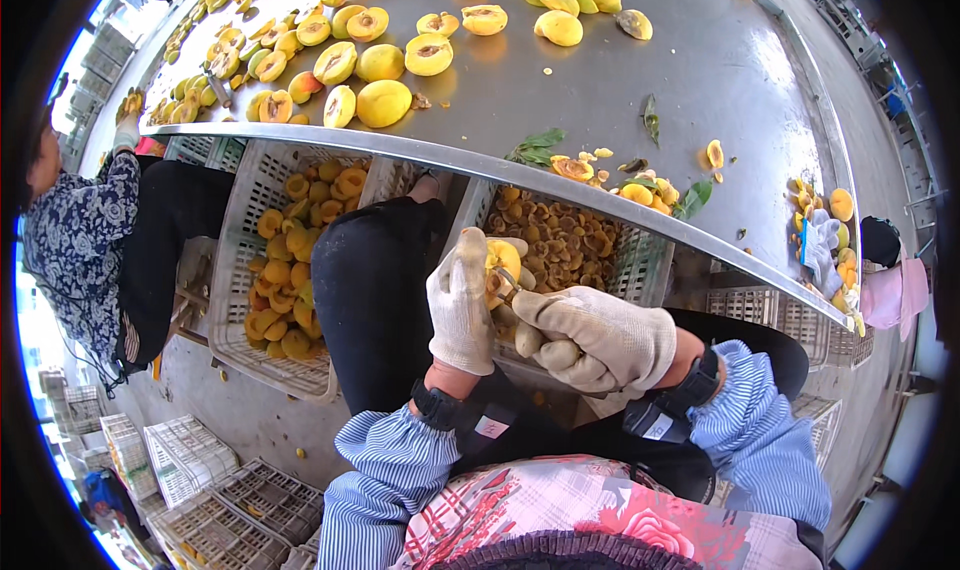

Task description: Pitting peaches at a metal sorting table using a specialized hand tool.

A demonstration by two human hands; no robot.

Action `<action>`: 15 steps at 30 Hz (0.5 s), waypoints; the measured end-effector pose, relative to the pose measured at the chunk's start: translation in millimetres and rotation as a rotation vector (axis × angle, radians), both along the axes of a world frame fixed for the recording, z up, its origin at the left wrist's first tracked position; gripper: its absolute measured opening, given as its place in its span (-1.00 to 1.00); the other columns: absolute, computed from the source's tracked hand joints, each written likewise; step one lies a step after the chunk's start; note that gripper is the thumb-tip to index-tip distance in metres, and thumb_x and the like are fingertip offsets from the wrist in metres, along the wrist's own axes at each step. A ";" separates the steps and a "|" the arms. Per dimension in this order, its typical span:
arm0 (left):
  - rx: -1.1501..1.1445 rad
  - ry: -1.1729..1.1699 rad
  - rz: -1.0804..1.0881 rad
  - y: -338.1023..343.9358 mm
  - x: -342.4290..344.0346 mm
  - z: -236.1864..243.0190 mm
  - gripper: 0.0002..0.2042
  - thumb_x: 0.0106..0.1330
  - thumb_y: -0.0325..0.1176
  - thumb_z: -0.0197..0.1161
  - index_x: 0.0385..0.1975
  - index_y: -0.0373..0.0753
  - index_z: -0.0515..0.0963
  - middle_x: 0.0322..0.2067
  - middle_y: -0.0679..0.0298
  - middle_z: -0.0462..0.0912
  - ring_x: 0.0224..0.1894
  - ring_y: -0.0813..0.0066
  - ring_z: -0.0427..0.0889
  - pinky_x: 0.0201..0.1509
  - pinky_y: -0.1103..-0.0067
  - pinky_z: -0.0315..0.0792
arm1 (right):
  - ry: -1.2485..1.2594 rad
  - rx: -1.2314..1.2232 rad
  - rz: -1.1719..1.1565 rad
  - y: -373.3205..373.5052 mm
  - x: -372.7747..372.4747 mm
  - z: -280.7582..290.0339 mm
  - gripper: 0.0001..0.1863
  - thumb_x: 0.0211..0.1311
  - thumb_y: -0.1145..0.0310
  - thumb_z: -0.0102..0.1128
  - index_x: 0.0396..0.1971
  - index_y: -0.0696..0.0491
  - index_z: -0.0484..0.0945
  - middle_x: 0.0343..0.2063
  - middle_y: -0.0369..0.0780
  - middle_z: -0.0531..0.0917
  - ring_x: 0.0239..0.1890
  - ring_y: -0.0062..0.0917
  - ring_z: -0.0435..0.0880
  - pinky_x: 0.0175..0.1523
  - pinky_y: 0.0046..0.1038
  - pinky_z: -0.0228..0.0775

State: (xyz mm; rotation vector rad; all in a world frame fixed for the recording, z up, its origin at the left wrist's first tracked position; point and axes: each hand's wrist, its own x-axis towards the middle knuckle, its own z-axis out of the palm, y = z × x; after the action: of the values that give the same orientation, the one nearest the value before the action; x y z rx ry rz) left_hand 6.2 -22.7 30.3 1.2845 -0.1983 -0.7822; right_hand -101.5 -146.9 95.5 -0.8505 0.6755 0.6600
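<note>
A: ok standing right here, what's the fruit piece [504, 257] in that person's hands like? can't see past the gloves lol

B: bright yellow going a bit orange, wet and shiny on top. Lower edge looks rougher and darker, but fingers cover a lot of it, so can't tell if it's a clean half.

A: where's it at exactly?

B: up in the air over the lap, short of the counter [690, 70], which is at 12 o'clock from it. Left hand [462, 305] has its gloved fingers curled around the fruit from 9 o'clock. Right hand [600, 338] comes in from 4 o'clock, fingers pinched tight on a thin metal tool [509, 284] that meets the fruit. Can't tell how deep the tip goes.

A: and the other fruit?

B: cut halves [430, 55] at 11 o'clock on the counter, pale yellow with brownish centres. Crate [232, 290] at 9 o'clock is heaped with deeper orange pieces. The crate at 1 o'clock [646, 270] has browner, duller bits [553, 235].
</note>
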 end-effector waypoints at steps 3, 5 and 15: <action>-0.018 -0.012 0.027 -4.2 -0.5 -8.3 -0.35 0.48 0.21 -0.04 -0.18 -0.40 0.63 -0.50 0.19 0.67 -0.47 0.51 0.62 -0.31 0.60 0.53 | -0.227 0.051 -0.189 17.0 -6.1 -33.1 -0.62 0.46 -0.01 0.05 -0.39 0.00 0.50 -0.67 -0.41 0.47 -0.60 -0.77 0.54 -0.64 -0.67 0.25; -0.022 0.001 0.041 -4.7 0.3 -12.5 -0.35 0.48 0.21 -0.03 -0.18 -0.40 0.63 -0.50 0.18 0.67 -0.48 0.51 0.62 -0.31 0.60 0.53 | -0.403 -0.523 -0.087 31.7 -8.4 -59.0 -0.64 0.45 0.01 0.06 -0.39 0.00 0.50 -0.64 -0.38 0.51 -0.51 -0.76 0.59 -0.58 -0.67 0.31; -0.034 -0.152 0.065 -9.3 2.0 -10.2 -0.32 0.50 0.26 -0.16 -0.06 -0.35 0.57 -0.39 0.21 0.67 -0.33 0.50 0.61 -0.17 0.59 0.49 | -0.228 0.893 -0.382 23.9 -6.3 -54.8 -0.48 0.56 -0.13 -0.24 -0.36 0.00 0.46 -0.77 -0.54 0.09 -0.86 -0.82 -0.02 -0.84 -0.68 -0.15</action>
State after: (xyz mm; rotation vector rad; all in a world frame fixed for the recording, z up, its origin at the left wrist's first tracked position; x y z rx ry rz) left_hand 8.2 -31.9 20.1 1.3121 -0.2894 -0.6240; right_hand -107.8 -123.0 40.8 0.0398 0.2628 0.4346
